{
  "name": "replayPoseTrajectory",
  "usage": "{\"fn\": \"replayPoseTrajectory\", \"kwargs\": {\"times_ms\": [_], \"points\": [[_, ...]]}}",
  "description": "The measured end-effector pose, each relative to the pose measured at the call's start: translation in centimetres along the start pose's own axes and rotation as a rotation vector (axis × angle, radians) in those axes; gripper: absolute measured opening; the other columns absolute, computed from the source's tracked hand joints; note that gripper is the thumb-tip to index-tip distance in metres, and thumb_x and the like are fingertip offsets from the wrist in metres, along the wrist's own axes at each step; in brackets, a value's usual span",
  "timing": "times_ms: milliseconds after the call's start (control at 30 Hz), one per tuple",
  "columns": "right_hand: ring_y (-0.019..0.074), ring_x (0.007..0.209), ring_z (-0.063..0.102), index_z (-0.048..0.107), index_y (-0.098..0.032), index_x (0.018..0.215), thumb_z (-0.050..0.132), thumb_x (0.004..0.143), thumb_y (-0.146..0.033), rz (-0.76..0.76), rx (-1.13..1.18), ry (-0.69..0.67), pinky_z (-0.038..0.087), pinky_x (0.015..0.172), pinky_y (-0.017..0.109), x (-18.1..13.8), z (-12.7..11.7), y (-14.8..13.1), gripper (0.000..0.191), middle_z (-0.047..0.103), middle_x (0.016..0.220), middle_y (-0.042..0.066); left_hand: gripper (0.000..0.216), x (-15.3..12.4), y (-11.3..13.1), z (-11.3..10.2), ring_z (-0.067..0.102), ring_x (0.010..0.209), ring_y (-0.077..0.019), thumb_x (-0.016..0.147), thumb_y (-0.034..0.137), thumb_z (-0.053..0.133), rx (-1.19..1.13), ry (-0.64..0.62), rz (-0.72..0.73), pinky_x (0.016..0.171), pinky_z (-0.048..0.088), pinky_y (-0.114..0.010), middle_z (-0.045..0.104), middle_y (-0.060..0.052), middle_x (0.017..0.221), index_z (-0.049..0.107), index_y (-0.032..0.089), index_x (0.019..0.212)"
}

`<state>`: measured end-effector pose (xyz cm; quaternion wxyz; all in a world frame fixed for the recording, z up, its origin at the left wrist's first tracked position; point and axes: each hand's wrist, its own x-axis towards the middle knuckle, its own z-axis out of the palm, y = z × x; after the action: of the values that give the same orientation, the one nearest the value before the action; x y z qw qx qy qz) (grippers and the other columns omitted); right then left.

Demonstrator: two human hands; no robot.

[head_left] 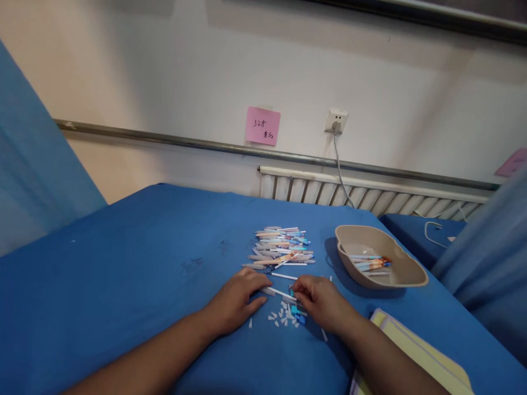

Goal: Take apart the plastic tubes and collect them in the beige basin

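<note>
My left hand (236, 299) rests on the blue cloth with thumb and forefinger apart, its forefinger close to the left end of a thin white pen refill (282, 293). Whether that fingertip presses on it I cannot tell. At the refill's right end, my right hand (319, 299) is closed in a pinch, fingertips partly hidden. Another white refill (284, 276) lies just beyond. Below the hands are scattered several small white cone-shaped pen tips (282, 315) and some blue plastic pieces (301, 318). A row of pens and pen parts (280, 247) lies farther back.
A beige plastic basin (405, 274) holding several pens stands on the right. Folded yellow cloth (424, 351) lies by my right forearm. The blue-covered surface (123, 263) reaches the wall, with a radiator (313, 189) behind. Blue curtains (37, 159) hang at both sides.
</note>
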<state>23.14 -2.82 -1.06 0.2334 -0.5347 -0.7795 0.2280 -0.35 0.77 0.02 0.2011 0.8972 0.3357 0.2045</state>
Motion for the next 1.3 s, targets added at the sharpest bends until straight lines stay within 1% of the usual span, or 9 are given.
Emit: {"fn": "replayPoseTrajectory", "kwargs": {"times_ms": [233, 500, 600, 700, 833, 933, 1133, 1200, 1300], "points": [[0.0133, 0.073, 0.059, 0.061, -0.022, 0.09, 0.05, 0.081, -0.02, -0.004, -0.028, 0.012, 0.038, 0.064, 0.021, 0.2, 0.0, 0.2, 0.013, 0.067, 0.081, 0.0, 0.017, 0.0, 0.0, 0.1, 0.052, 0.088, -0.0209, 0.087, 0.028, 0.047, 0.157, -0.043, -0.028, 0.078, 0.04, -0.032, 0.061, -0.005, 0.091, 0.059, 0.022, 0.098], [0.0141, 0.071, 0.059, 0.061, -0.022, 0.09, 0.051, 0.082, -0.022, 0.002, -0.016, 0.023, 0.039, 0.064, 0.022, 0.2, 0.0, 0.0, 0.013, 0.066, 0.079, 0.0, 0.02, 0.3, 1.2, -0.4, 0.054, 0.079, -0.02, 0.089, 0.023, 0.039, 0.251, -0.09, -0.007, 0.073, 0.04, -0.03, 0.059, -0.005, 0.084, 0.058, 0.019, 0.089], [0.0138, 0.07, 0.059, 0.061, -0.022, 0.085, 0.05, 0.083, -0.022, 0.0, 0.001, 0.032, 0.038, 0.063, 0.022, 0.3, 0.1, 0.0, 0.011, 0.066, 0.076, -0.001, 0.02, 0.5, 1.2, -0.3, 0.053, 0.071, -0.0201, 0.088, 0.023, 0.04, 0.316, -0.112, -0.028, 0.067, 0.039, -0.03, 0.058, -0.005, 0.077, 0.057, 0.018, 0.081], [0.0142, 0.072, 0.059, 0.061, -0.021, 0.085, 0.05, 0.083, -0.023, -0.016, 0.029, 0.067, 0.039, 0.064, 0.022, 0.3, 0.4, 0.0, 0.011, 0.066, 0.078, 0.0, 0.019, 0.4, 1.0, -0.2, 0.053, 0.069, -0.0201, 0.088, 0.021, 0.039, 0.332, -0.128, -0.054, 0.065, 0.039, -0.03, 0.058, -0.005, 0.076, 0.056, 0.018, 0.079], [0.0142, 0.07, 0.059, 0.058, -0.021, 0.097, 0.052, 0.082, -0.025, 0.031, 0.179, 0.149, 0.042, 0.064, 0.023, 0.5, 0.9, 0.2, 0.017, 0.065, 0.079, 0.001, 0.019, 0.0, 0.7, -0.1, 0.054, 0.075, -0.0196, 0.089, 0.022, 0.037, 0.235, -0.097, -0.065, 0.071, 0.04, -0.03, 0.059, -0.005, 0.082, 0.056, 0.019, 0.086], [0.0126, 0.061, 0.057, 0.056, -0.02, 0.101, 0.054, 0.081, -0.03, 0.086, 0.365, 0.163, 0.042, 0.056, 0.022, 0.7, 1.3, 0.3, 0.023, 0.062, 0.073, 0.0, 0.02, -0.3, 1.1, 0.0, 0.054, 0.079, -0.0188, 0.09, 0.023, 0.035, 0.127, -0.042, -0.058, 0.073, 0.041, -0.029, 0.059, -0.005, 0.088, 0.055, 0.02, 0.093], [0.0093, 0.05, 0.05, 0.058, -0.019, 0.081, 0.058, 0.077, -0.042, 0.126, 0.7, 0.009, 0.039, 0.048, 0.02, 0.7, 1.7, -0.2, 0.023, 0.058, 0.061, -0.003, 0.02, -0.7, 3.1, -0.2, 0.055, 0.082, -0.0187, 0.091, 0.028, 0.037, -0.028, -0.048, -0.041, 0.073, 0.043, -0.028, 0.061, -0.005, 0.09, 0.055, 0.02, 0.094], [0.0082, 0.047, 0.048, 0.056, -0.019, 0.077, 0.059, 0.075, -0.046, 0.138, 0.764, 0.007, 0.038, 0.047, 0.02, 0.8, 1.6, -0.3, 0.027, 0.06, 0.062, -0.003, 0.022, -0.6, 3.2, -0.3, 0.055, 0.084, -0.0186, 0.091, 0.03, 0.036, -0.116, -0.022, -0.065, 0.076, 0.043, -0.028, 0.062, -0.005, 0.091, 0.056, 0.021, 0.095], [0.0069, 0.042, 0.045, 0.054, -0.018, 0.074, 0.06, 0.072, -0.052, 0.204, 0.839, 0.071, 0.035, 0.043, 0.019, 1.0, 1.4, -0.1, 0.034, 0.06, 0.059, -0.003, 0.024, -0.4, 2.2, -0.4, 0.056, 0.088, -0.0185, 0.09, 0.034, 0.038, -0.28, 0.107, -0.171, 0.081, 0.043, -0.028, 0.063, -0.004, 0.094, 0.058, 0.022, 0.098]]}}
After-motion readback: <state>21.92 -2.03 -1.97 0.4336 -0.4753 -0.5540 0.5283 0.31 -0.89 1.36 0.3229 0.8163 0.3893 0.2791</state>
